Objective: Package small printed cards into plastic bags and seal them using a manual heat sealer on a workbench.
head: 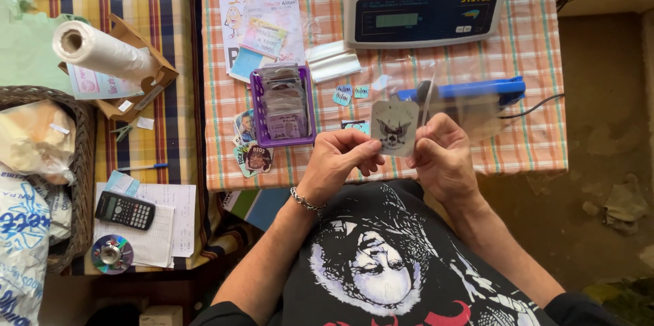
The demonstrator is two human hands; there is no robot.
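In the head view, just below the middle of the frame, both hands pinch a small pale sticker [394, 128] with a dark winged design: the left hand [338, 160] grips its left edge, the right hand [443, 156] its right edge along with a clear plastic sleeve [463, 109]. Above them on the checked surface [531, 60] lie a blue sealer [477, 87], a purple basket [257, 111] of stickers and, at the top, a digital scale [422, 9]. A calculator [125, 210] sits at lower left.

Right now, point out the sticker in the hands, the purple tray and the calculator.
sticker [394, 128]: head view, middle of its printed face.
purple tray [257, 116]: head view, left wall.
calculator [125, 211]: head view, middle of the keypad.
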